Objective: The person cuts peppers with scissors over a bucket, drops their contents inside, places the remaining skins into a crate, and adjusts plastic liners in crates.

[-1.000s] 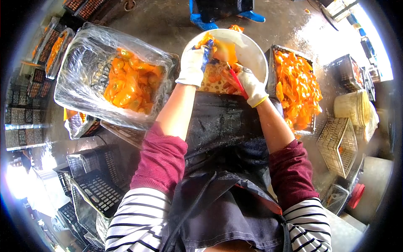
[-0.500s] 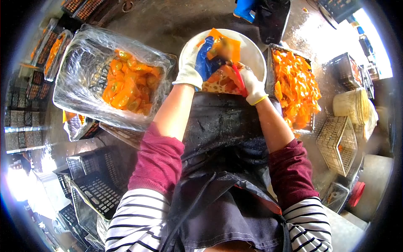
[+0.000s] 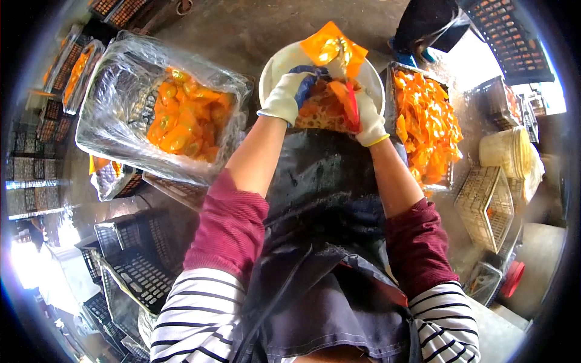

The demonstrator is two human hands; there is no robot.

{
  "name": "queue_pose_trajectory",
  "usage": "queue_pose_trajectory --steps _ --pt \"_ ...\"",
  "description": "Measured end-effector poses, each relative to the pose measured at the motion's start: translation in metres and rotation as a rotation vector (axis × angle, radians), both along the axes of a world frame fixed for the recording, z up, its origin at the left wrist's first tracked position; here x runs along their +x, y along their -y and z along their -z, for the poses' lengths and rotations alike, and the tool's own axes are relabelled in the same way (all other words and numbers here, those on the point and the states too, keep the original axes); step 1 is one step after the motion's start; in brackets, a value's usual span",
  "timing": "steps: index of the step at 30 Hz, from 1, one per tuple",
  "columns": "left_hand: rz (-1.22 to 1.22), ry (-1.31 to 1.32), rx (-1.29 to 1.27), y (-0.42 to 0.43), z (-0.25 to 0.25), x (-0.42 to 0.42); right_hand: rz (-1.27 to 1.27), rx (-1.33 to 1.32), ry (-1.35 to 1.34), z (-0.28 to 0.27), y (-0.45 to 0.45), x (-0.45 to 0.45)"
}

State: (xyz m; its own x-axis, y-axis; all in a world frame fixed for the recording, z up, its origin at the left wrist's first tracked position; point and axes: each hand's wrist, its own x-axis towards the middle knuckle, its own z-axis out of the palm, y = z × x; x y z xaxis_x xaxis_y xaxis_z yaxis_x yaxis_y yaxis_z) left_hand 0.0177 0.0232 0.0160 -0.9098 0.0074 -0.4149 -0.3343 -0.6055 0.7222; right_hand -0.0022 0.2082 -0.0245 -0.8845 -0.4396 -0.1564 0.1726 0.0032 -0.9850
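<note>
In the head view, a round white bucket [image 3: 269,72] stands in front of my apron, with wet orange-brown pieces [image 3: 324,112] inside. My left hand [image 3: 293,91], in a white glove with blue fingers, reaches over its left side. Those fingers are curled down among the contents, and what they hold is hidden. My right hand [image 3: 368,118], in a white glove, is closed round a red-handled tool [image 3: 353,109] at the right side; its exact kind is unclear. Above the tool, over the far rim, is an orange sheet [image 3: 357,57] with a shiny gold middle.
A plastic-lined crate [image 3: 100,115] at left holds gold-and-orange pieces [image 3: 187,115]. At right, another crate is heaped with orange sheets [image 3: 426,121]. Black crates [image 3: 142,272], a pale crate [image 3: 484,206] and a yellowish bucket [image 3: 505,151] stand around. Another person's dark apron [image 3: 433,27] shows at the back.
My left hand has left the orange sheet and dropped lower into the bucket. The sheet has moved up and right, past the far rim. The other person has shifted right.
</note>
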Motion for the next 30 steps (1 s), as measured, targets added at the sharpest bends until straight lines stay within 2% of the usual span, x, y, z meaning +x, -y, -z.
queue_pose_trajectory --steps 1,4,6,8,9,11,12,13,15,16,18,19,20,21,22,24,25,26,28,30 --pt "0.022 -0.088 -0.001 0.004 0.016 -0.006 0.026 -0.067 0.01 0.001 -0.004 -0.001" --pt "-0.017 0.021 0.028 0.007 0.014 -0.003 0.056 -0.407 0.173 -0.012 -0.017 -0.003" --pt "-0.013 0.006 0.001 0.018 0.023 -0.006 0.236 -0.317 0.12 -0.029 -0.019 0.001" --pt "-0.027 -0.017 -0.057 0.033 0.032 -0.011 0.361 -0.342 -0.174 -0.037 -0.028 0.003" --pt "-0.028 -0.107 0.084 0.047 0.055 -0.017 0.402 -0.487 0.005 -0.032 -0.045 -0.013" --pt "-0.043 -0.267 -0.064 0.048 0.01 0.015 0.529 -0.96 0.007 -0.007 -0.066 -0.025" --pt "-0.029 -0.356 -0.135 0.061 0.002 0.028 0.515 -1.124 0.048 0.02 -0.09 -0.042" --pt "-0.103 -0.273 0.002 0.083 0.004 0.029 0.233 -1.317 0.063 0.024 -0.099 -0.043" --pt "-0.269 -0.205 -0.202 0.123 0.011 0.048 0.158 -1.418 0.197 0.01 -0.085 -0.023" --pt "-0.351 -0.114 -0.33 0.143 0.009 0.061 0.376 -1.306 0.302 -0.015 -0.077 -0.011" --pt "-0.458 -0.153 -0.559 0.201 0.03 0.081 0.383 -1.187 0.408 -0.022 -0.077 -0.014" --pt "-0.514 -0.159 -0.677 0.23 0.041 0.091 0.058 -1.182 0.284 -0.012 -0.08 -0.018" --pt "-0.594 -0.036 -0.589 0.249 0.033 0.101 0.2 -1.116 0.192 -0.005 -0.076 -0.024" --pt "-0.572 0.053 -0.942 0.262 0.029 0.11 0.247 -1.015 0.185 -0.025 -0.058 -0.013" --pt "-0.464 0.106 -1.174 0.292 0.046 0.117 0.294 -0.912 0.177 -0.049 -0.041 -0.002" --pt "-0.258 0.222 -1.658 0.351 0.082 0.13 0.049 -0.85 0.044 -0.05 -0.033 -0.012" --pt "-0.176 0.396 -1.68 0.364 0.091 0.127 -0.071 -0.816 -0.021 -0.054 -0.027 -0.015" --pt "-0.154 0.503 -1.634 0.369 0.106 0.124 0.003 -0.794 0.031 -0.057 -0.02 -0.013" --pt "-0.095 0.716 -1.54 0.349 0.098 0.117 0.116 -0.74 0.125 -0.074 0.0 -0.004" --pt "-0.105 0.71 -1.739 0.324 0.103 0.108 0.191 -0.682 0.215 -0.088 0.012 -0.003"
